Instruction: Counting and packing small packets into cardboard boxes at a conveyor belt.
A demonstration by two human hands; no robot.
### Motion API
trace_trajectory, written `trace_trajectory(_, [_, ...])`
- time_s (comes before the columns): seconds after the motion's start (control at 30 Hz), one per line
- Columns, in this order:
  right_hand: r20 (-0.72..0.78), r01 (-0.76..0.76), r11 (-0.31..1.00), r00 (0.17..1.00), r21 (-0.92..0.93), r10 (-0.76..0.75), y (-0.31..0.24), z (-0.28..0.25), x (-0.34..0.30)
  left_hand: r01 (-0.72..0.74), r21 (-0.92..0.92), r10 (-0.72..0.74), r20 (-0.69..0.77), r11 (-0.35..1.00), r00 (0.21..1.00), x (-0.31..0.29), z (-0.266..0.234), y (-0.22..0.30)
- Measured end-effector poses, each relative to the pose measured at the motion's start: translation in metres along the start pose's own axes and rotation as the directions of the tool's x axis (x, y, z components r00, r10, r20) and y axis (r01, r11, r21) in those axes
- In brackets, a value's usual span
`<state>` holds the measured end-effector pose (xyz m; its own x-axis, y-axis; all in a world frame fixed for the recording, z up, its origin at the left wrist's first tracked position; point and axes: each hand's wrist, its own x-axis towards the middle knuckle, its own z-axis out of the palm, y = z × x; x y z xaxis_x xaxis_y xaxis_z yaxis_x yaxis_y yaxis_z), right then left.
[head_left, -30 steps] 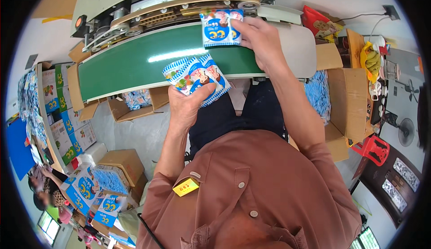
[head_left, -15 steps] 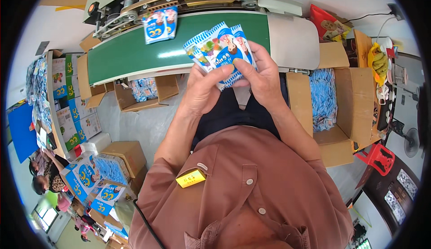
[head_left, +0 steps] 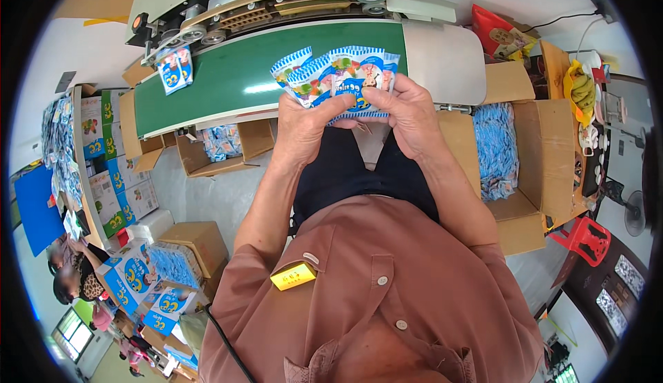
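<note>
Several small blue-and-white candy packets (head_left: pixel 356 72) are fanned out between my two hands, over the near edge of the green conveyor belt (head_left: pixel 228 65). My left hand (head_left: pixel 304 122) is closed round the left side of the fan, its thumb pressed on the front. With thumb on top and fingers behind, my right hand (head_left: pixel 407 110) grips the right side. The packets overlap, so the rear ones are partly hidden. Farther left, a pair of similar packets (head_left: pixel 175 69) lies on the belt close to the machine's rollers, apart from my hands.
A sealing machine (head_left: pixel 276 10) runs along the belt's far side. On the right, an open carton (head_left: pixel 535 155) holds many blue packets. Beneath the belt stands another open carton (head_left: pixel 259 138) with packets. Stacked boxes (head_left: pixel 110 148) and people at work are at the left.
The packet pair on the belt has travelled left. My hands have lowered slightly, and the held packets are now more upright and spread wider.
</note>
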<state>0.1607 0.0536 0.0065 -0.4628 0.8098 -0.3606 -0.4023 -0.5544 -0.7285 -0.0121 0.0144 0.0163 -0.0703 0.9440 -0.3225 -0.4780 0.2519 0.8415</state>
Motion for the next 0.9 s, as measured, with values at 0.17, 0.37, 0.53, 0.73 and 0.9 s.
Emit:
trace_trajectory(0.17, [-0.058,0.073,0.996,0.995,-0.043,-0.075,0.005,-0.002,0.005,0.003,0.043,-0.002,-0.023,0.999,1.0,0.005,-0.004,0.0])
trace_trajectory(0.37, [-0.052,0.036,0.997,0.998,-0.074,-0.04,-0.002,-0.005,0.008,0.036,0.083,-0.032,-0.046,0.996,0.998,0.011,-0.003,0.005])
trace_trajectory(0.53, [-0.136,0.167,0.971,0.972,-0.169,-0.191,-0.013,-0.017,0.015,0.011,0.009,-0.01,-0.029,1.0,1.0,0.014,-0.006,0.005])
trace_trajectory(0.73, [-0.327,0.23,0.945,0.897,-0.233,-0.298,-0.049,-0.044,0.042,0.019,-0.161,-0.005,0.086,0.987,0.996,0.018,-0.015,0.009])
trace_trajectory(0.9, [-0.334,0.215,0.938,0.893,-0.274,-0.302,-0.059,-0.046,0.062,-0.036,-0.024,0.037,0.05,0.999,0.998,0.02,-0.028,0.009])
